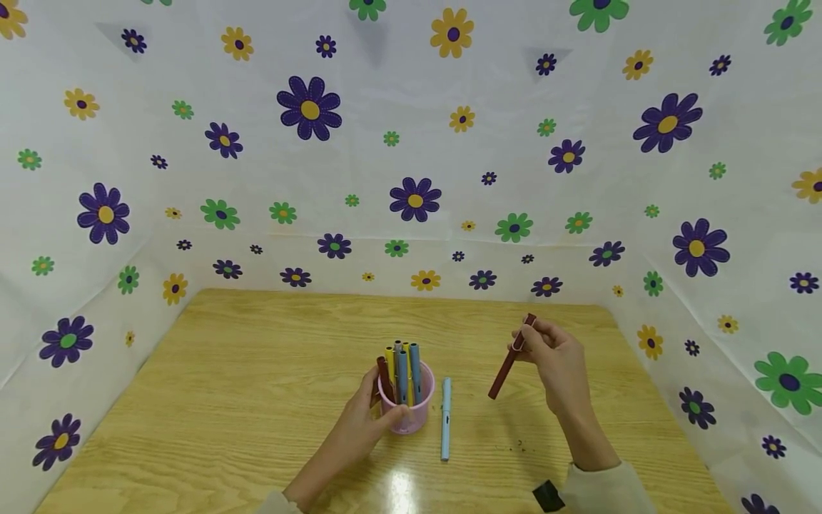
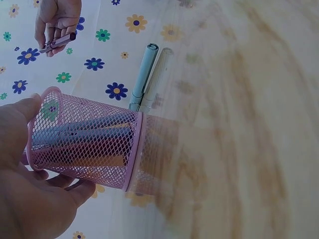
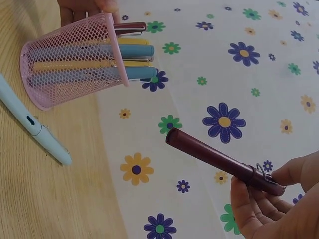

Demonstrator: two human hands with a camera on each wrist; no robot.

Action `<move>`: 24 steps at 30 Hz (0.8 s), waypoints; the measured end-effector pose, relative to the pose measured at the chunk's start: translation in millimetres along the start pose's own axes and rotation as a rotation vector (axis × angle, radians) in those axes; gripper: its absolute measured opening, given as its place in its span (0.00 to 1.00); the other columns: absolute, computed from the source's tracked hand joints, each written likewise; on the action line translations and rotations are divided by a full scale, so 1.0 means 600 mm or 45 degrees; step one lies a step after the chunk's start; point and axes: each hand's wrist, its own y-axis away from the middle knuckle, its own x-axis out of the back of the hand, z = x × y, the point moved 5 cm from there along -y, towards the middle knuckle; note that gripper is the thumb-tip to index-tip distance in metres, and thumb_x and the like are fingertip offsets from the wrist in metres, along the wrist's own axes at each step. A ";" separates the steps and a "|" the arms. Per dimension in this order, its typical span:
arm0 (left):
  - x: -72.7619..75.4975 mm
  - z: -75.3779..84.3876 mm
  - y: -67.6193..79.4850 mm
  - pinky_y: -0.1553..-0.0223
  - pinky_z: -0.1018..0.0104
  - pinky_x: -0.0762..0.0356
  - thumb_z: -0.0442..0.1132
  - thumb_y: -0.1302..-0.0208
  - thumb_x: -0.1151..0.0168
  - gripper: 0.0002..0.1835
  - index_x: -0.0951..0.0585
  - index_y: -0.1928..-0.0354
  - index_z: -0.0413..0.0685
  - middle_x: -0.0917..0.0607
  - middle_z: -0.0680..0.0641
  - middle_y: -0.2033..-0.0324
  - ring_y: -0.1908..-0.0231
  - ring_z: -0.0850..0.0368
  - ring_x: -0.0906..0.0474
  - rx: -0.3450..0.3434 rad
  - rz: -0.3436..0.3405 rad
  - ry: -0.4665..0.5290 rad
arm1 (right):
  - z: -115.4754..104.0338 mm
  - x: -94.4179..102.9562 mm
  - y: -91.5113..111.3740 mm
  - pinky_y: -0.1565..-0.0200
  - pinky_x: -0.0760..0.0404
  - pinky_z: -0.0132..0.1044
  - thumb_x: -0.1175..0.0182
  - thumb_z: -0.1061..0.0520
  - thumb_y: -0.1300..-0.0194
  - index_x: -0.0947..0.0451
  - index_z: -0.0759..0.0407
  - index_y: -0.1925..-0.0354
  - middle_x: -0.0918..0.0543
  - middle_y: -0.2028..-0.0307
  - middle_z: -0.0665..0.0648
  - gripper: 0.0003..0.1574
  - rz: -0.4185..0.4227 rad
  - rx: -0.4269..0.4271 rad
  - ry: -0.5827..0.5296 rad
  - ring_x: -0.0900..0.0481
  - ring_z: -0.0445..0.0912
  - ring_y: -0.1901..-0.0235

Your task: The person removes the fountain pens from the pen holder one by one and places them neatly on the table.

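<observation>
A pink mesh pen cup (image 1: 406, 421) stands on the table with several blue, yellow, grey and dark red pens (image 1: 402, 371) upright in it. My left hand (image 1: 366, 421) grips the cup from its left side, thumb at the front and fingers behind. To the right, my right hand (image 1: 557, 357) pinches a dark red pen (image 3: 214, 158) near its clip end, tilted above the table. On the wood between the cup and that hand lies a light blue pen (image 1: 446, 420).
The wooden table (image 1: 270, 357) is bounded by a white flower-printed sheet (image 1: 359, 157) at the back and both sides. A small black piece (image 1: 549, 495) sits by my right sleeve (image 1: 610, 489). Some dark specks (image 1: 519, 447) dot the wood near the light blue pen.
</observation>
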 end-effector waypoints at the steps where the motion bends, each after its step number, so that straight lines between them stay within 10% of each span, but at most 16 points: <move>1: 0.000 0.000 0.000 0.28 0.42 0.38 0.46 0.28 0.33 0.49 0.52 0.19 0.38 0.39 0.30 0.25 0.27 0.33 0.39 0.000 -0.001 0.004 | 0.000 0.000 0.000 0.56 0.10 0.38 0.44 0.59 0.21 0.26 0.76 0.40 0.13 0.64 0.50 0.22 -0.002 -0.005 0.005 0.11 0.46 0.64; 24: 0.000 0.000 0.000 0.27 0.41 0.39 0.47 0.29 0.32 0.49 0.51 0.18 0.40 0.39 0.32 0.24 0.27 0.34 0.38 0.005 0.007 0.004 | 0.050 -0.006 -0.009 0.55 0.10 0.42 0.44 0.59 0.21 0.25 0.74 0.38 0.17 0.60 0.61 0.22 -0.127 -0.138 0.205 0.15 0.47 0.65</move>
